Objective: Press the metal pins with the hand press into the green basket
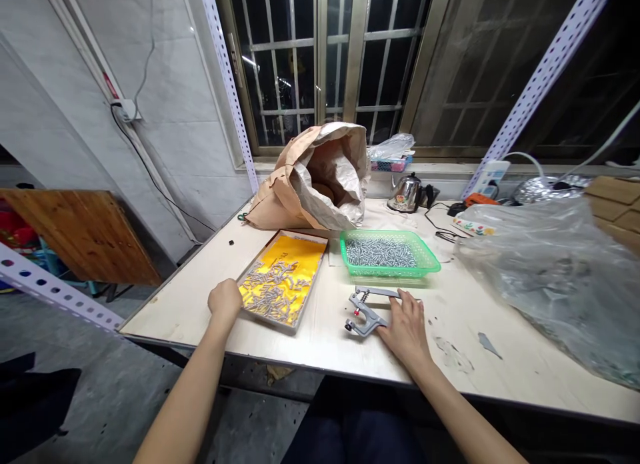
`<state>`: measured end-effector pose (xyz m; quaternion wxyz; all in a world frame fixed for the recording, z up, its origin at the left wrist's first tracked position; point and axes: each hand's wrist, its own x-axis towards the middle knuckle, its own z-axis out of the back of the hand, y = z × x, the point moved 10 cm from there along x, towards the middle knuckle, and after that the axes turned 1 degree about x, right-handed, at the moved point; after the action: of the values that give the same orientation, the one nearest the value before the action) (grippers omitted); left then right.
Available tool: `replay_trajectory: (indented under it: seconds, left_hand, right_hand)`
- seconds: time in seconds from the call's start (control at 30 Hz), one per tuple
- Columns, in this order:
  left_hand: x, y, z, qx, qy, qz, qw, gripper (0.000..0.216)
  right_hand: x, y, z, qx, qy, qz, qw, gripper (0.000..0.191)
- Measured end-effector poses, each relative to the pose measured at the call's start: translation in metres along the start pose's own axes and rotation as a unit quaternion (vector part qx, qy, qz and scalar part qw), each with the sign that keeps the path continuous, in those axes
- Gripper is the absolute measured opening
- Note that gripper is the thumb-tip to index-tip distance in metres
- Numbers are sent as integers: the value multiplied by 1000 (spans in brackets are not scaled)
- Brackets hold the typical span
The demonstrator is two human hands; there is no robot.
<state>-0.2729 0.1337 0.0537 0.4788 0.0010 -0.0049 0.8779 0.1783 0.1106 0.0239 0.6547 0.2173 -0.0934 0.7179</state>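
My left hand (225, 299) is curled closed at the near left edge of a shallow tray (298, 237) lined in yellow, which holds several small silver metal parts (273, 291); whatever its fingers hold is hidden. My right hand (406, 327) lies on the table with fingers stretched out, touching a grey hand press tool (367, 311) with a red spring. Just beyond the tool stands a green plastic basket (390, 254) full of small silver parts.
A torn brown paper sack (313, 177) stands behind the tray. A large clear plastic bag (555, 271) covers the table's right side. A metal kettle (406, 193), cables and a power strip (487, 177) sit by the window. A wooden board (85, 234) leans at left.
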Motion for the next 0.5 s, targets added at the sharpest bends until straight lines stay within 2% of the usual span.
replay_trajectory:
  seconds: [0.13,0.23,0.33,0.5]
  left_hand:
    - [-10,-35,6,0,-6,-18,1000,29]
    - [-22,-55,19,14,-68,-27,997,33]
    - [-42,-77,27,21,-125,-98,987,34]
    - [-64,-107,30,10,-115,-190,975,28]
  right_hand:
    - [-1,-3,1,-6,-14,-2,1000,58]
    - [-2,-6,1,-6,-18,-5,1000,58]
    - [-2,-5,3,1,-22,-4,1000,56]
    - [-2,-2,2,8,-19,1,1000,57]
